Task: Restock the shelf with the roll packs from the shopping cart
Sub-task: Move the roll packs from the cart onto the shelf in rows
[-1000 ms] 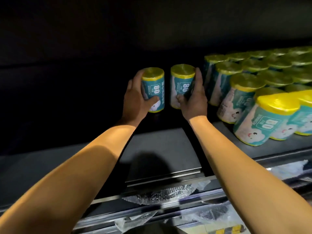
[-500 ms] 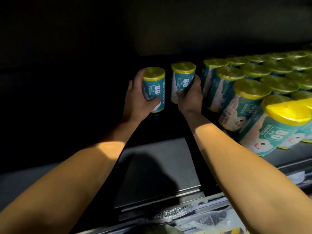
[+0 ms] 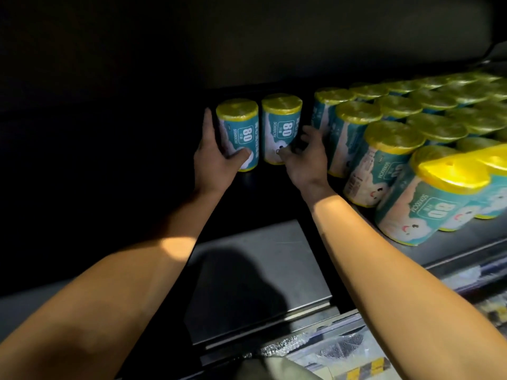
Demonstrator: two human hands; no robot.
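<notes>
Two roll packs upright at the back of the dark shelf (image 3: 255,259), side by side with a narrow gap between. Left pack (image 3: 239,134): teal wrapper, yellow top, white cartoon figure low on the label, a large "80" printed sideways. Right pack (image 3: 281,127): same teal and yellow, "80" also turned on its side. Held by the left hand (image 3: 216,160), thumb across the lower front of the left pack, fingers straight up its 9 o'clock side. At 4 o'clock of the right pack, the right hand (image 3: 307,157), fingers spread and loosely bent, thumb tip at the pack's lower front; cannot tell for sure whether the fingers touch it. From 3 o'clock onward, rows of identical stocked packs (image 3: 384,160), standing close together, nearest ones brightly lit, farther ones dim. At 6 o'clock, bare forearms over the shelf front, crumpled clear plastic (image 3: 329,349) below the shelf edge.
</notes>
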